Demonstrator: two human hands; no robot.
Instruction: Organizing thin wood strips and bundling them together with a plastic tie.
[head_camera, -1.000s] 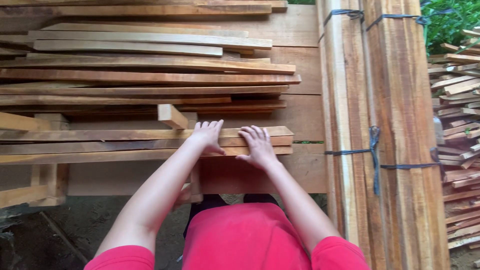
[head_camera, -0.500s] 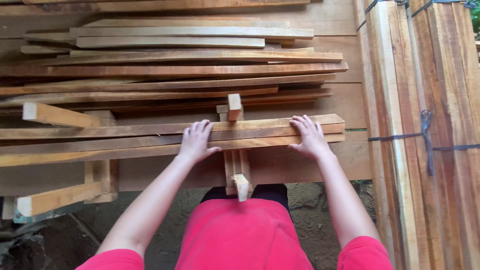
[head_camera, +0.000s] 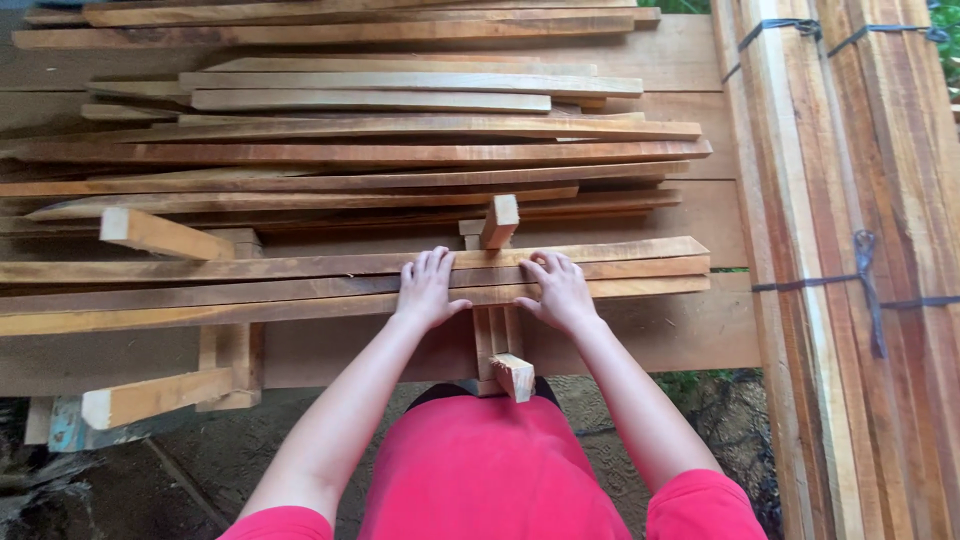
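Note:
My left hand (head_camera: 426, 288) lies flat, fingers spread, on top of the nearest long wooden planks (head_camera: 250, 285) of a stack. My right hand (head_camera: 558, 290) rests the same way on those planks, a little to the right. Between the two hands a short wooden cross piece (head_camera: 497, 222) sticks up through the stack, and its lower end (head_camera: 515, 375) juts out toward me under the planks. Neither hand grips anything; both press palm-down on the wood.
More long planks (head_camera: 400, 150) are piled behind. A tied bundle of planks (head_camera: 850, 260) bound with dark straps stands at the right. Another cross support (head_camera: 150, 235) pokes out at the left. Dirt ground (head_camera: 120, 480) lies below, and my red clothing (head_camera: 490, 470) fills the bottom.
My right hand has slid left along the planks, from their right end to beside the cross piece. The view has shifted slightly; my left hand stays on the planks.

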